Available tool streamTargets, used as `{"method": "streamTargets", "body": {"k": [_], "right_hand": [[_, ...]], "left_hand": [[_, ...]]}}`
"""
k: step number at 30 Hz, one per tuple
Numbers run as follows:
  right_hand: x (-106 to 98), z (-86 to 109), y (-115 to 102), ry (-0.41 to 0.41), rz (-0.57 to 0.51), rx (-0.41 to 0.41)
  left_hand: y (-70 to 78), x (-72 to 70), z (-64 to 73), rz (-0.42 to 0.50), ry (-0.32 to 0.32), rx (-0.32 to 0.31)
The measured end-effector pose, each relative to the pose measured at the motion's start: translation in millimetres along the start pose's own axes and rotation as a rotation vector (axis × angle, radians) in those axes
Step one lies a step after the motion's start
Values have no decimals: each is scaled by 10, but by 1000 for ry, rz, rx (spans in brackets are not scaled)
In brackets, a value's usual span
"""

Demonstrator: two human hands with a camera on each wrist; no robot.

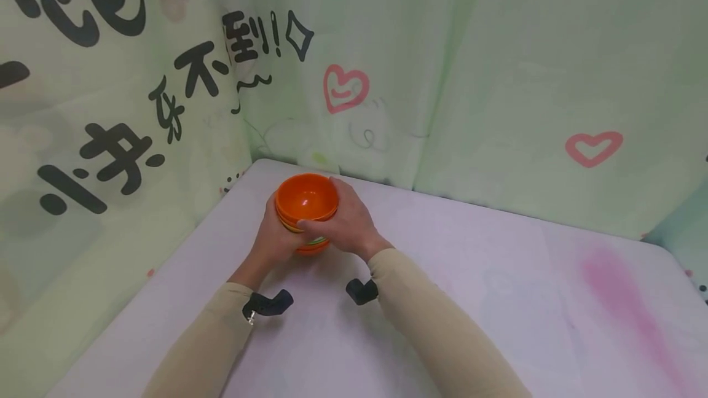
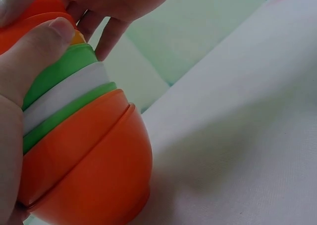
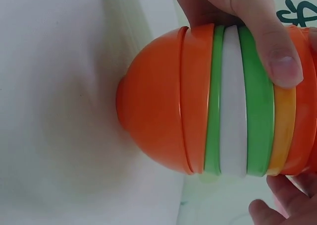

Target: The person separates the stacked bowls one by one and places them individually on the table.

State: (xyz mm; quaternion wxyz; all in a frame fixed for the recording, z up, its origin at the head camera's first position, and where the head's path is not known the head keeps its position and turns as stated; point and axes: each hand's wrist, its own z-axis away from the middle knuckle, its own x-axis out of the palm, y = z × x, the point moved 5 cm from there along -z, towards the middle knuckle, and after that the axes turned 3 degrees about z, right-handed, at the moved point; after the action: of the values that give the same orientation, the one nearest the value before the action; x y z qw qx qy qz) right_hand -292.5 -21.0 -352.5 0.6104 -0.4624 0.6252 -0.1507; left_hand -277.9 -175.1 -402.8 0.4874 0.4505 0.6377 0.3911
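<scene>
A tall stack of nested bowls [image 1: 306, 198] is gripped between both hands near the table's far left corner. Orange bowls [image 3: 153, 101] form the bottom, then green, white, green and yellow-orange rims, with orange ones uppermost. My left hand [image 1: 279, 232] curls round the stack's left side, its thumb [image 2: 47, 44] across the upper rims. From the other side, my right hand [image 1: 351, 217] holds the upper bowls, with its thumb over the front and its fingers [image 3: 287, 197] behind. The top bowl's inside shows nothing in it. Whether the base touches the table, I cannot tell.
The white table [image 1: 470, 300] carries a pink smear [image 1: 619, 293] at the right. Pale green curtains [image 1: 498, 78] with dark lettering and pink hearts stand along the back and left edges. Black wrist mounts [image 1: 268, 304] sit at both sleeves.
</scene>
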Motion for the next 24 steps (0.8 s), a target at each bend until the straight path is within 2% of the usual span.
{"method": "streamTargets", "body": {"k": [5,13,24], "right_hand": [[-2,6,5,-3,-3,22],[-58,-1,-2,40,-55,-8],[-344,56,-75,135,-99,-20]], "left_hand": [[15,5,3,8,-10,5],[-9,21,-11,10,-6,36],[-21,27,7,35,-11,57]]}}
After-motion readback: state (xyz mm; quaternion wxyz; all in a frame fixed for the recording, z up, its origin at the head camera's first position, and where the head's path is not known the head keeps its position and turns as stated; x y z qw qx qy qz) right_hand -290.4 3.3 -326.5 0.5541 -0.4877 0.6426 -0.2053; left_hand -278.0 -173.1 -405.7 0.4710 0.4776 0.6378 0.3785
